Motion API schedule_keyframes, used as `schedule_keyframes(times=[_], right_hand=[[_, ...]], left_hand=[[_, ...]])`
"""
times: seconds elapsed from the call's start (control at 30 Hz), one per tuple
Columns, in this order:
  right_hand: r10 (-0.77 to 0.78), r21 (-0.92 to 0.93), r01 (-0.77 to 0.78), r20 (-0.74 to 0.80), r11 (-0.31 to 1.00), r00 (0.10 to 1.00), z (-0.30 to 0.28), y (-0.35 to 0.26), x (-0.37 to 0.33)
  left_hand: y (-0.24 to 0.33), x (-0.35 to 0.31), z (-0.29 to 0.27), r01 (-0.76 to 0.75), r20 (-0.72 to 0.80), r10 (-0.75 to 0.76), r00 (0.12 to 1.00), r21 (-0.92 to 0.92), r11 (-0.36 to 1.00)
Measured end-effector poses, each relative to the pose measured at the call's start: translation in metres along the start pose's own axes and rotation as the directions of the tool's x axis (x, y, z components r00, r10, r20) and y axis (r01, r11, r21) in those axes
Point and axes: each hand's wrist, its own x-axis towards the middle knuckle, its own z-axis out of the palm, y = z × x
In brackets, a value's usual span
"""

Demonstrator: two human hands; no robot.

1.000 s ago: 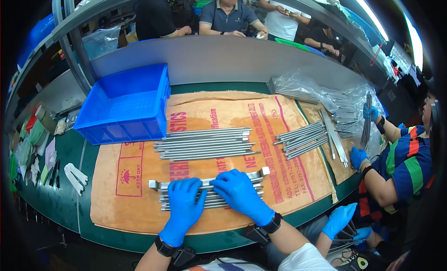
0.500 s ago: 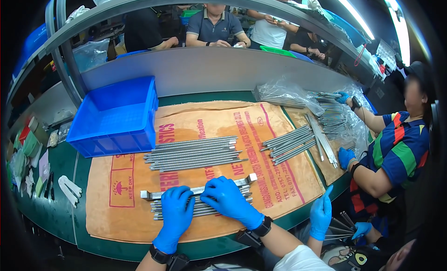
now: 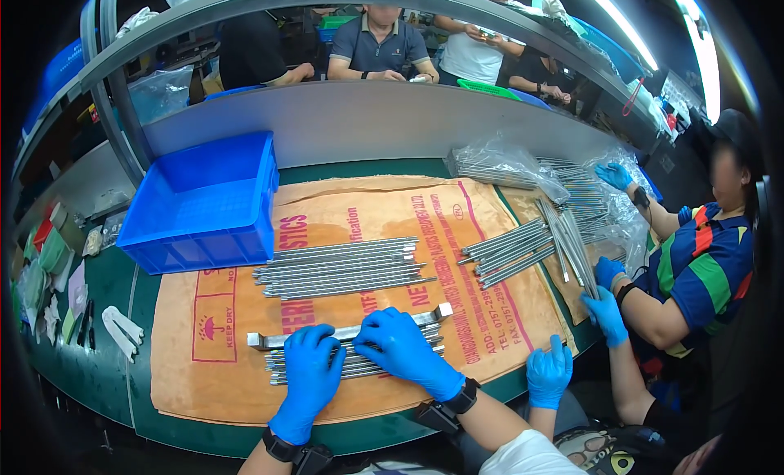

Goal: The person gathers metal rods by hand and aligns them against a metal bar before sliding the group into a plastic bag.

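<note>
A flat metal bar [image 3: 282,341] with a square block at each end lies crosswise on the brown paper sacking, over a row of thin metal rods [image 3: 359,368]. My left hand [image 3: 308,383], in a blue glove, is closed with curled fingers at the bar's left half. Close beside it my right hand [image 3: 402,351], gloved too, grips the bar's middle from above. Both sets of fingertips are partly hidden behind the hands. Beyond the bar lies a second row of similar rods [image 3: 343,269], untouched.
A blue bin [image 3: 196,250] stands at the back left. More rods [image 3: 510,250] lie to the right, near a plastic bag of rods [image 3: 506,169]. Co-workers' gloved hands [image 3: 549,373] are close on my right. White tweezer-shaped strips [image 3: 122,334] lie at left.
My hands and the bar stay in place. At right, a co-worker's gloved hand has brought rods up onto the pile, the other has lowered, and another worker's far hand has lifted off the rods.
</note>
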Motion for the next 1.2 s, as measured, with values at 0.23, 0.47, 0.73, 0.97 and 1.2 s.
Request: schedule_keyframes(times=[0.23, 0.47, 0.73, 0.97, 1.2], right_hand=[[-0.029, -0.011, 0.029, 0.007, 1.000, 1.000, 0.002, -0.002, 0.003], [-0.033, 0.003, 0.033, 0.009, 0.999, 0.999, 0.006, 0.004, -0.006], [-0.070, -0.007, 0.070, -0.074, 0.998, 0.995, 0.007, 0.009, -0.007], [-0.062, 0.005, 0.062, -0.061, 0.998, 0.996, 0.004, 0.007, -0.005], [-0.066, 0.035, 0.068, -0.054, 0.997, 0.996, 0.008, 0.009, -0.007]], left_hand=[[0.001, 0.001, -0.005, 0.002, -0.017, -0.001, 1.000, 0.014, 1.000], [-0.002, -0.006, 0.004, -0.040, -0.030, 0.041, 0.999, 0.036, 0.999], [-0.004, -0.003, 0.008, -0.040, -0.065, 0.042, 0.997, 0.027, 0.999], [-0.008, -0.004, 0.010, -0.024, -0.066, 0.025, 0.997, 0.016, 1.000], [-0.007, -0.006, 0.008, -0.027, -0.074, 0.028, 0.997, 0.019, 0.999]])
